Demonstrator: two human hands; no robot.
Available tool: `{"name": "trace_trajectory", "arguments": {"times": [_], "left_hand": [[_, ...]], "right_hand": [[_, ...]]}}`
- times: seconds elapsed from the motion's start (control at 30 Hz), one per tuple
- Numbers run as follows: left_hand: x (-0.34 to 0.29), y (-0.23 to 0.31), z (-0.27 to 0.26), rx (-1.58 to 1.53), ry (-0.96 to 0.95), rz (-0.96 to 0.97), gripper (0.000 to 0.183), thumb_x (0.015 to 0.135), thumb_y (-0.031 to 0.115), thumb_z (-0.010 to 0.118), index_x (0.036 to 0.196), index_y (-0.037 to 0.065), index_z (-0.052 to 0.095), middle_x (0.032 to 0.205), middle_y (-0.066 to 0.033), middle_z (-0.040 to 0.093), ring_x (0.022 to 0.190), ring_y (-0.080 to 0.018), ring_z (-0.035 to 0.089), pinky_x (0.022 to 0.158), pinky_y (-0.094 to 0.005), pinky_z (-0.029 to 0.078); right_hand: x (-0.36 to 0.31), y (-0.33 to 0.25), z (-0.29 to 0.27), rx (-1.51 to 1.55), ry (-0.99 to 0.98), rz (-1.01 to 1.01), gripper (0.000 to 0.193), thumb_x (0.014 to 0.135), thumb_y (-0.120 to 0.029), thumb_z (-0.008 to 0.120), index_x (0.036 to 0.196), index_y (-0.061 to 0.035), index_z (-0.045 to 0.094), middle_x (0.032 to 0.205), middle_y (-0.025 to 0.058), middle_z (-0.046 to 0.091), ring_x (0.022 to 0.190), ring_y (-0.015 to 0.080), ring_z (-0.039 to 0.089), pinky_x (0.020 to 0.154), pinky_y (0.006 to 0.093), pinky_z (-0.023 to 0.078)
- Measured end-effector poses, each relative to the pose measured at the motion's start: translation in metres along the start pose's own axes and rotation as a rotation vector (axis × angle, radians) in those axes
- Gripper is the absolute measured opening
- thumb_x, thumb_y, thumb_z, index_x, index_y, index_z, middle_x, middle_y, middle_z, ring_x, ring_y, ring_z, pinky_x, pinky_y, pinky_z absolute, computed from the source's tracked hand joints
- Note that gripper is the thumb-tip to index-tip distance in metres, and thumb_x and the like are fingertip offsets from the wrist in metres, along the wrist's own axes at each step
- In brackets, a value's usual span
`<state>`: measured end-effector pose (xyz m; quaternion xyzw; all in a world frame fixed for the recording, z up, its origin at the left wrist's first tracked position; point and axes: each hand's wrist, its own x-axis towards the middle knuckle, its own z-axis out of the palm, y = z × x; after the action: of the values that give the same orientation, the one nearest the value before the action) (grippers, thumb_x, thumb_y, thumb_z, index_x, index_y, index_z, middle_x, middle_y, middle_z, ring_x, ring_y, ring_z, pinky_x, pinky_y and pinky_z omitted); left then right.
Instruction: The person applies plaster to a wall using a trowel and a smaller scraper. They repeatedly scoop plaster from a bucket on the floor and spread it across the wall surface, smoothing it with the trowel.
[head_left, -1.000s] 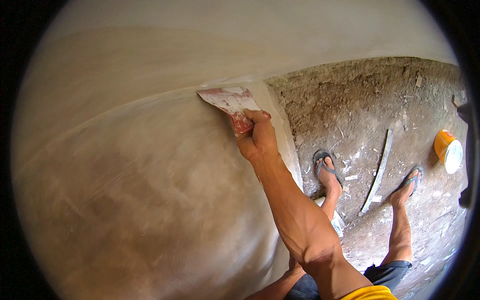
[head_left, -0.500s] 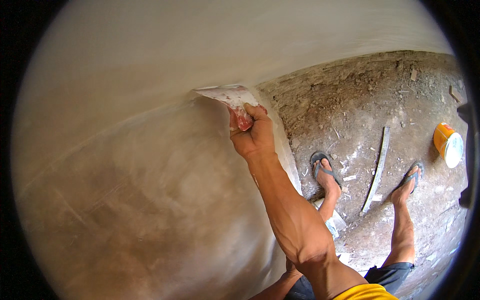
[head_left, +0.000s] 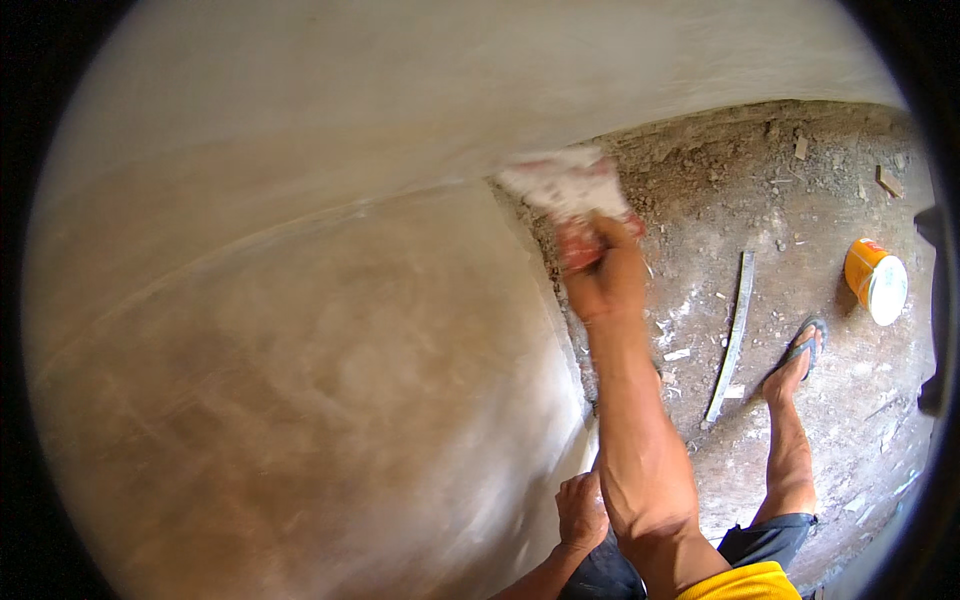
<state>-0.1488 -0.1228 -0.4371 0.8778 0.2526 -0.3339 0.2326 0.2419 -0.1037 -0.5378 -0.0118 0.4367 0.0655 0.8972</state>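
Note:
My right hand (head_left: 608,275) grips a red plastic putty spreader (head_left: 572,190) coated with whitish putty. Hand and spreader are slightly blurred, and the broad blade lies close to the bottom corner of the wall, over the dirt edge; whether it touches the wall I cannot tell. The smooth grey-brown plastered wall (head_left: 300,370) fills the left side. Low down, beside my right forearm, my left hand (head_left: 582,510) is closed near my thigh. Its fingers are partly hidden, and what they hold, if anything, cannot be made out.
Rough dirt floor (head_left: 690,200) with rubble runs along the wall's foot. A long thin strip (head_left: 732,335) lies on it, with an orange-yellow bucket (head_left: 878,280) tipped toward the right. My sandalled foot (head_left: 800,350) stands between them. A small wood piece (head_left: 888,182) lies farther off.
My right hand has swept the spreader rightward, from the wall surface toward the wall's corner above the dirt. My left hand now shows more. My other foot is now mostly hidden behind the right forearm.

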Motion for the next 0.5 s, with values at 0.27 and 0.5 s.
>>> {"name": "trace_trajectory", "arguments": {"times": [0.27, 0.5], "left_hand": [[-0.009, -0.017, 0.007, -0.065, 0.019, -0.012, 0.048, 0.08, 0.023, 0.076, 0.122, 0.006, 0.061, 0.123, -0.0165, 0.062, 0.116, -0.04, 0.054, 0.097, -0.0531, 0.042], [-0.005, -0.013, -0.004, -0.138, 0.031, -0.005, 0.043, 0.081, 0.019, 0.073, 0.122, 0.008, 0.063, 0.115, -0.0146, 0.065, 0.112, -0.039, 0.058, 0.095, -0.0532, 0.043]], "right_hand": [[0.037, 0.121, -0.01, -0.374, 0.165, -0.347, 0.019, 0.091, -0.003, 0.062, 0.11, -0.0023, 0.063, 0.084, 0.0024, 0.064, 0.068, 0.0139, 0.057, 0.063, 0.0294, 0.047], [-0.026, 0.151, 0.05, -0.68, -0.187, -0.301, 0.017, 0.092, -0.003, 0.062, 0.105, 0.0058, 0.068, 0.075, 0.0037, 0.064, 0.069, 0.0139, 0.056, 0.071, 0.0283, 0.047]]}}
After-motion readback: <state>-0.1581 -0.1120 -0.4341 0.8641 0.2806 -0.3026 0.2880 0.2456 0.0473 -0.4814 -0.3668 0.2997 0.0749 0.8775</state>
